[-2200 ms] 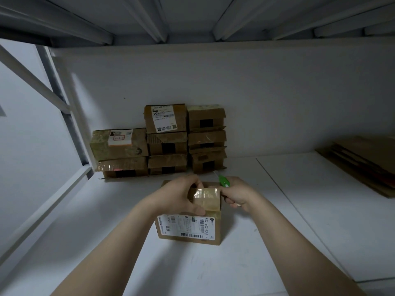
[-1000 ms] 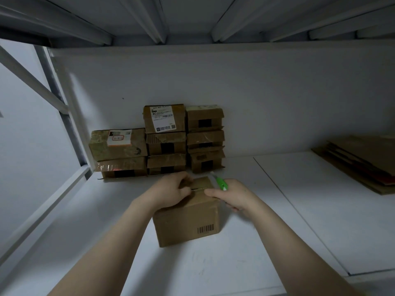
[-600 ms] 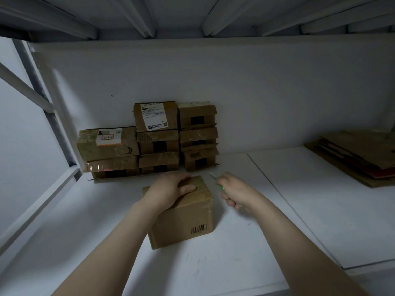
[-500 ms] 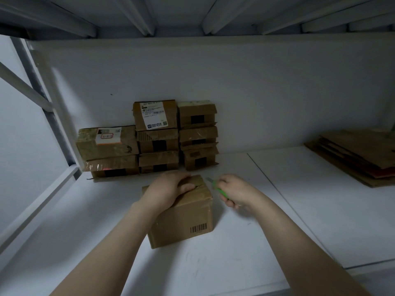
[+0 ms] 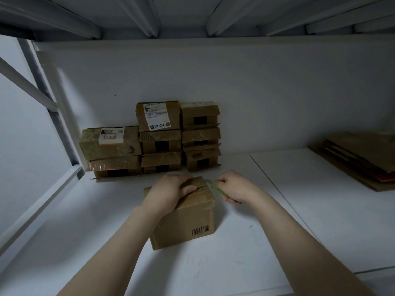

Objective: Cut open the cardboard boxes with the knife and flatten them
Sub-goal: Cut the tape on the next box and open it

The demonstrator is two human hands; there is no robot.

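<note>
White shelving surface (image 5: 277, 231) in a dim storage bay, with a plain white wall (image 5: 256, 92) behind and grey metal beams (image 5: 149, 16) close overhead. A slanted grey frame (image 5: 53, 107) stands at the left.

At centre front sits a small cardboard box (image 5: 186, 223). It has been turned in the last two seconds: the face with the shipping label is gone from view, and a plain side with a barcode now faces the viewer. The left hand (image 5: 168, 191) lies over the top, fingers draped flat and pressing down, its grip not closed round anything. The right hand (image 5: 233, 186) has its grip clamped on a green knife (image 5: 214, 186), which has drawn in to the right end of the top seam. A short dark slit shows there, so the cut along the top seems to be just starting; nothing of this box is flattened yet.

Against the wall behind, more taped boxes (image 5: 160, 137) wait in three stacks. Far right, a pile of flattened cardboard (image 5: 359, 159) lies on the surface.
</note>
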